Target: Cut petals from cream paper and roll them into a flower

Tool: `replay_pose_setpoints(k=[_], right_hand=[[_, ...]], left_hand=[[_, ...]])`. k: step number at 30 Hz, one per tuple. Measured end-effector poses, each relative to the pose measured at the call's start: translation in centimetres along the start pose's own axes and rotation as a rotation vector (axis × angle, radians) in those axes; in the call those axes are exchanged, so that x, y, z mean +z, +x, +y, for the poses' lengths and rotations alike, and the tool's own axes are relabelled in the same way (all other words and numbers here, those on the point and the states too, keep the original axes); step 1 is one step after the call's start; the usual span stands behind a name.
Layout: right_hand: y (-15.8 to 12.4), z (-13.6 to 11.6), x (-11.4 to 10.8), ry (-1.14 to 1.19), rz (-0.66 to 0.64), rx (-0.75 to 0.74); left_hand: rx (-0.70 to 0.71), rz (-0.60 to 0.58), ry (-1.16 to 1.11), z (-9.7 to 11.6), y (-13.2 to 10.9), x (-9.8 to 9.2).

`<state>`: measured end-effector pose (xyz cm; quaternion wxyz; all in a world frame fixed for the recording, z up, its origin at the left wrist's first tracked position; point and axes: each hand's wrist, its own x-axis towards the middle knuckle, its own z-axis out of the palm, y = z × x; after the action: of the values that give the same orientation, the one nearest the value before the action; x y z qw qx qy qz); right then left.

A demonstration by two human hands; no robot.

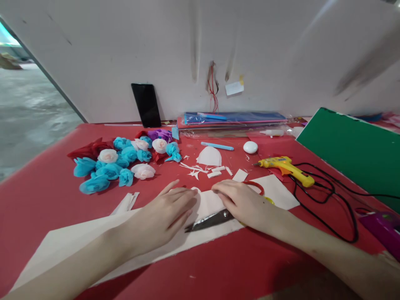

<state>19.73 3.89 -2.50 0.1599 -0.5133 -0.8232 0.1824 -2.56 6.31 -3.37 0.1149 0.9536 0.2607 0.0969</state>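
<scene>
A white paper piece point(204, 202) with a rounded upper edge lies between my two hands on a long white sheet point(71, 237). My left hand point(165, 212) rests palm down with its fingers stretched out, their tips at the piece's left side. At the right side, the bent fingers and thumb of my right hand point(242, 204) close on its edge. Scissors point(211, 221) with dark blades lie on the sheet beneath my right hand, blades pointing left. Their red and yellow handles are partly hidden behind that hand. Beyond my fingers sit a cut white dome shape point(210, 156) and paper scraps point(215, 171).
Blue, pink, red and purple paper flowers point(108, 171) cluster at left. A yellow glue gun point(286, 166) with a looping black cord point(353, 216) lies right, near a green board point(353, 154). A phone point(146, 105) leans on the wall. A blue pen point(218, 146) lies near a white oval object point(250, 147).
</scene>
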Motion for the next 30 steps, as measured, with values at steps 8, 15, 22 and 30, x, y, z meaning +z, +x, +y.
replay_pose_setpoints(k=[8, 15, 22, 30], right_hand=[[-0.1, 0.3, -0.5, -0.010, -0.012, 0.029], [0.0, 1.3, -0.8, -0.015, -0.029, 0.045], [0.0, 1.2, -0.8, -0.020, -0.032, 0.037], [0.1, 1.1, -0.9, -0.022, -0.014, 0.043]], left_hand=[[0.025, 0.016, -0.003, 0.4, 1.4, 0.2], [0.018, -0.009, -0.069, 0.8, 2.7, 0.2], [-0.017, 0.009, -0.122, 0.4, 3.0, 0.4], [-0.219, 0.111, -0.114, -0.9, -0.6, -1.5]])
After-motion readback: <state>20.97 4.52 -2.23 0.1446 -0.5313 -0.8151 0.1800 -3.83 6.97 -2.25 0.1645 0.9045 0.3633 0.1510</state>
